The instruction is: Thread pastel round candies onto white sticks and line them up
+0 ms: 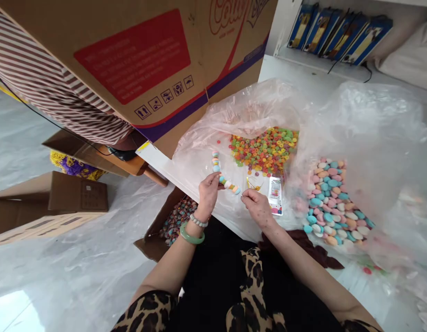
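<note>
A short string of candies [230, 185] in blue, white, peach and pink, with small coloured rings between them, stretches between my hands. My left hand [208, 192] pinches it around its middle, and one end sticks up past the fingers. At the other end, beside a blue candy, the closed fingertips of my right hand [258, 207] grip the string's end; the cord itself is too thin to make out. Close behind my right hand lie a small printed packet [275, 194] and a loop of thin yellow cord [254, 183].
Small fruit-coloured rings [268, 146] lie heaped in a clear plastic bag [202, 138]. Pastel candies [329, 198] fill another bag at right. A large carton [199, 55] stands at the back left. Below the table's left edge, an open box [178, 219] holds wrapped pieces. Someone in stripes [43, 78] is behind the carton.
</note>
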A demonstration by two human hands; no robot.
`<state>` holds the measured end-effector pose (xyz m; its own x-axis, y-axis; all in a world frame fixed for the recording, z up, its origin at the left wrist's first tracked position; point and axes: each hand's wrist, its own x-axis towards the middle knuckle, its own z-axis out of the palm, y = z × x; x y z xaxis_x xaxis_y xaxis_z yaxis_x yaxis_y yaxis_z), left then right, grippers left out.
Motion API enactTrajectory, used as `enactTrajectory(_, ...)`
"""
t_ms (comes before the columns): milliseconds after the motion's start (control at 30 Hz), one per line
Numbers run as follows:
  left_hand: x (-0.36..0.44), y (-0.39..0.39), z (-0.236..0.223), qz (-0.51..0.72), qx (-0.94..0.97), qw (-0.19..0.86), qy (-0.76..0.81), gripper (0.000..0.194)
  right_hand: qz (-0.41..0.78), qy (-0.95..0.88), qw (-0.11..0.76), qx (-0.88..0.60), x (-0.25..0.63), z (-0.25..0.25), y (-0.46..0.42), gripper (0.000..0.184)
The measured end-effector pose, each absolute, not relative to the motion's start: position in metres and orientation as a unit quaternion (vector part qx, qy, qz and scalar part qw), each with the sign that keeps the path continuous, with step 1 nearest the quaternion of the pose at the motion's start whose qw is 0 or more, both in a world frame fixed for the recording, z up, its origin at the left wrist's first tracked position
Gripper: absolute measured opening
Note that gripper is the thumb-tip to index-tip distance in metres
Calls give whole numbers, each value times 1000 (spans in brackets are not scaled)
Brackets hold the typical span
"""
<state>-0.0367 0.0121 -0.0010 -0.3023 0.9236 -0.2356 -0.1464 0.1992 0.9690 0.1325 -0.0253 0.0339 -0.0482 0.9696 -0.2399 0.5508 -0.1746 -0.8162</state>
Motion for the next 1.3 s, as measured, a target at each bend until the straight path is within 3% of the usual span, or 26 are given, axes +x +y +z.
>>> enactTrajectory(133,-26,-4,-2,518,425,360,649,30,430,-619,213,-622,132,35,-37,13)
enactTrajectory(267,-20,-16,-7,474,502,278,668,27,548,-559,197,-591,130,23,-46,10)
enactTrajectory(367,-17,-17,-9,480,464,346,659,30,649,-450,237,-566,133,13,-50,7)
enactTrajectory(500,-15,-12,-9,502,381,452,632,36,692,-351,305,-553,138,9,-52,13)
enactTrajectory(1033,-3,-17,-15,513,415,349,665,25,594,-439,337,-584,120,-9,-51,7)
enactTrajectory(1133,1,-10,-16,518,406,386,647,27,581,-448,347,-584,120,-13,-50,7)
enactTrajectory(1300,12,-6,-2,473,464,532,527,47,561,-448,345,-604,158,0,-50,10)
